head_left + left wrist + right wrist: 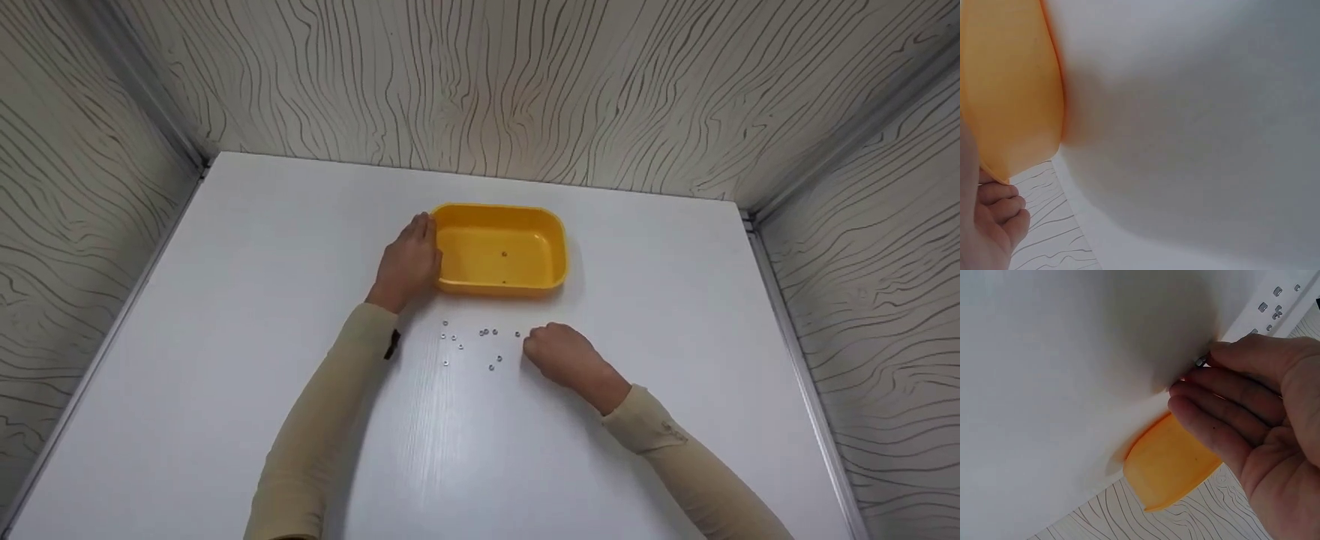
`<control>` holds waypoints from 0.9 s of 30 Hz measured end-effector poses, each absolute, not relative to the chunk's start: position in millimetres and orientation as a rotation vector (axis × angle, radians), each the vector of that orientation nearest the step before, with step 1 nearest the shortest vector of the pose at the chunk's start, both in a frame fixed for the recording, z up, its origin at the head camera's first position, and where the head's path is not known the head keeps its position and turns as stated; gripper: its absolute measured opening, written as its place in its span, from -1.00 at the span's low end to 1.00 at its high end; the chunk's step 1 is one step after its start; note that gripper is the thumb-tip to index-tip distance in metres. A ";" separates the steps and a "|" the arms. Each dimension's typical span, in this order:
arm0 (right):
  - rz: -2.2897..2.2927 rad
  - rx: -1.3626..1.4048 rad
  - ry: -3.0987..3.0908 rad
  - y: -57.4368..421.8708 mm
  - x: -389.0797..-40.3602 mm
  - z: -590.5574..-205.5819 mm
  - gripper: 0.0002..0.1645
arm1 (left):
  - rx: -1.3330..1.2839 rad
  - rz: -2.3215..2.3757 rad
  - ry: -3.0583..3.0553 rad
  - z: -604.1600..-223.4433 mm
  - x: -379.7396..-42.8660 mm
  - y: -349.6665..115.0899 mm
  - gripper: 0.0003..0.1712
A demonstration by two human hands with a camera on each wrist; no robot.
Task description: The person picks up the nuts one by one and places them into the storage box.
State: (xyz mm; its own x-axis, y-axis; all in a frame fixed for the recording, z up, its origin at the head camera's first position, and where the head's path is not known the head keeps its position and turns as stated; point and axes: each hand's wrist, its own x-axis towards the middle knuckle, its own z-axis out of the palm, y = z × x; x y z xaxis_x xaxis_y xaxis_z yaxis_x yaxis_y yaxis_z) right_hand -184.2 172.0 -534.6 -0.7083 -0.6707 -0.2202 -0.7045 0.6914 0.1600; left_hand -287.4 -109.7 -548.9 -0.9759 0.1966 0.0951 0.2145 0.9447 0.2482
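Note:
A yellow plastic bin (501,289) stands on the white table, with a couple of small metal nuts (504,254) on its floor. My left hand (409,261) grips the bin's left end; in the left wrist view its fingers (1004,209) curl at the rim. In front of the bin, my right hand (566,356) is low over the table, right of the scattered nuts. The right wrist view shows a nut (1201,361) between the tips of its thumb and index finger, while the other fingers (1213,427) bend loosely alongside.
Several loose nuts (485,331) lie spread on the white table (660,300) between my forearms. One more nut (517,334) is just left of the right hand. A wood-grain patterned wall (480,90) rises behind the table, with matching panels at both sides.

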 end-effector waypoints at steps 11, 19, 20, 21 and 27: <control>0.493 -1.186 2.767 168.8 -182.0 -536.0 -0.87 | -0.335 -0.372 -3.050 -545.7 -287.5 -109.7 -0.31; 0.502 -1.238 2.776 170.3 -182.2 -539.7 -0.86 | -0.323 -0.406 -3.080 -544.1 -289.0 -109.7 -0.30; 0.485 -1.242 2.781 171.1 -182.2 -540.2 -0.86 | -0.317 -0.411 -3.094 -543.6 -289.1 -109.4 -0.29; 0.474 -1.248 2.785 171.3 -182.2 -540.6 -0.86 | -0.313 -0.412 -3.108 -543.0 -289.1 -109.3 -0.29; 0.475 -1.237 2.778 168.8 -182.1 -539.3 -0.85 | -0.303 -0.415 -3.116 -543.0 -288.9 -109.3 -0.29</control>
State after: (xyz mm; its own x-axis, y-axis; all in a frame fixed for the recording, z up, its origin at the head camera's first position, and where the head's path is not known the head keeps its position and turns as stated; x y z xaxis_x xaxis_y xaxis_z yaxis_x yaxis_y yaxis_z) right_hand -182.1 168.8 -539.3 -0.6752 -0.7149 -0.1814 -0.7346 0.6297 0.2527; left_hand -288.9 -109.3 -543.0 -0.9814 0.1917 0.0089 0.1873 0.9470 0.2611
